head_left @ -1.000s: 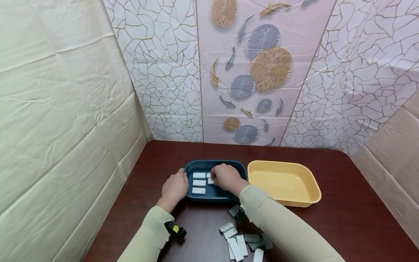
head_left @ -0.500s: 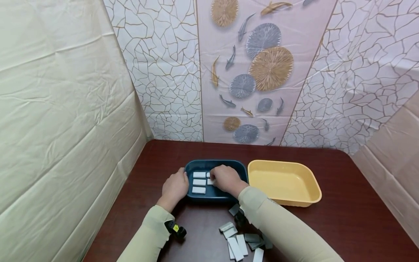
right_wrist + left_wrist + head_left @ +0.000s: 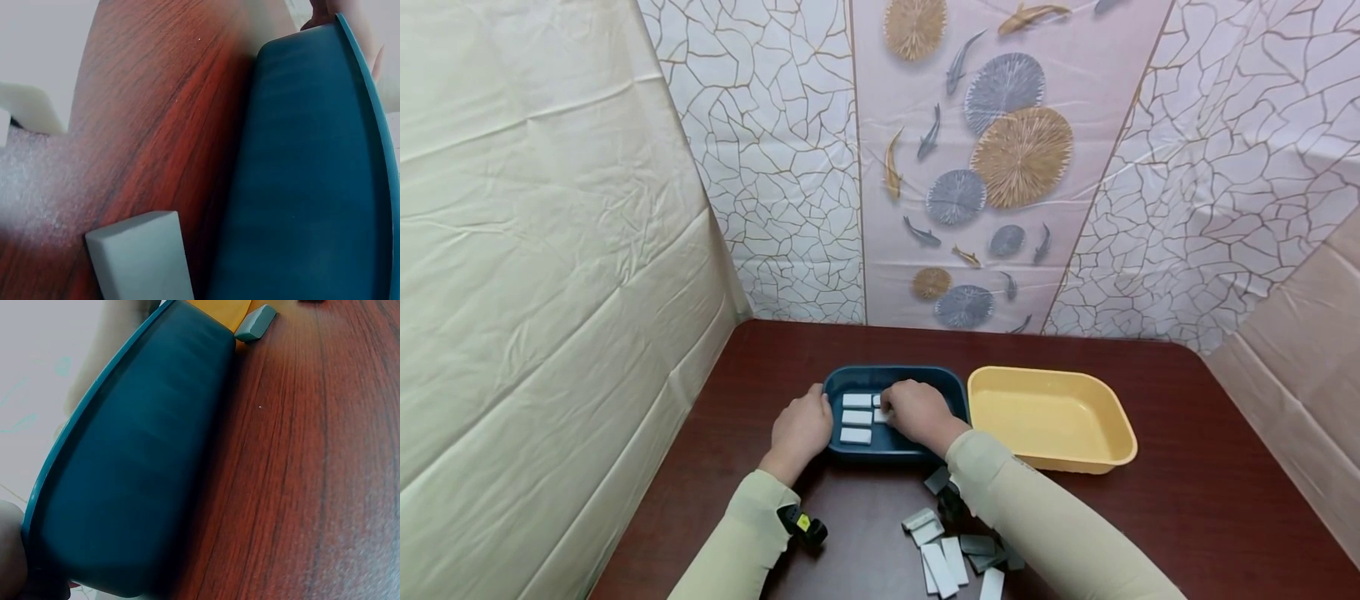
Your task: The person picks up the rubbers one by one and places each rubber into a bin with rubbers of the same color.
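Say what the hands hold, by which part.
Left hand grips the blue tray by its left end. Right hand is at a white block; whether it pinches it is hidden.

Tray (image 3: 897, 455), dark blue, rounded corners, level. Inside, white oblong blocks (image 3: 857, 417), flat: three in a column towards nine o'clock; two beside them, partly hidden.

A person's left sleeve (image 3: 733, 540) and right sleeve (image 3: 1056, 512) are long, plain and pale cream, softly creased near their ends. A black wrist camera (image 3: 814, 532) on the left bears a bright yellow patch (image 3: 803, 523); a second black camera (image 3: 951, 502) (its details hard to make out) is worn on the right. The left hand (image 3: 800, 429) and right hand (image 3: 919, 412) are bare.
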The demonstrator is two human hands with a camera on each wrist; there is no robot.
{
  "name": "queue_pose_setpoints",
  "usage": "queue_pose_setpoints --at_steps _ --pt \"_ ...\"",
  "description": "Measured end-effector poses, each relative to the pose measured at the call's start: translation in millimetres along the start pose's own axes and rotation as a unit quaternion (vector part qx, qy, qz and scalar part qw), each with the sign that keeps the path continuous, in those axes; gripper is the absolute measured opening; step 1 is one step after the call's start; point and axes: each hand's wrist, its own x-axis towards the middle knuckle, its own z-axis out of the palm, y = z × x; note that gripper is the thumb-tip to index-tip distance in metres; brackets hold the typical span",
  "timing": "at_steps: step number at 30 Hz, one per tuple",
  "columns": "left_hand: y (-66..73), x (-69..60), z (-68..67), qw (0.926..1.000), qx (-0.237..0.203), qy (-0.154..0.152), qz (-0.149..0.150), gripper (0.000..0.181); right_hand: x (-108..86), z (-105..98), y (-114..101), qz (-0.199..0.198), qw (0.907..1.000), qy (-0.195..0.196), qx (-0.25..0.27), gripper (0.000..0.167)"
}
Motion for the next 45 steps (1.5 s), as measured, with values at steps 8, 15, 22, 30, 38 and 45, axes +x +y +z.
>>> queue_pose_setpoints --at_steps 8,15,22,30,38,45 --pt "-0.1 -1.2 -0.4 1.0000 -0.004 0.002 0.001 0.041 -5.2 0 3 -0.016 0.9998 0.013 -0.005 0.007" --pt "0.2 -0.2 -0.1 1.0000 0.002 0.007 0.006 0.040 -18.9 -14 10 -0.022 0.9993 0.015 0.028 0.013" --pt "-0.2 -0.5 -0.4 1.0000 0.002 0.008 0.005 0.041 -43.5 -29 18 -0.036 0.9965 0.055 0.051 0.015" --pt "-0.7 -0.7 1.3 0.9999 0.001 0.011 0.010 0.040 -90.3 -34 14 -0.100 0.9878 0.096 0.071 0.015" --pt "-0.5 0.6 -0.4 0.9999 0.002 0.013 0.011 0.040 -134.1 -32 17 -0.242 0.9580 0.000 0.154 0.021" --pt "-0.6 -0.1 0.0 0.9999 0.003 0.008 0.007 0.041 -160.2 -21 23 -0.331 0.9227 -0.080 0.181 0.038"
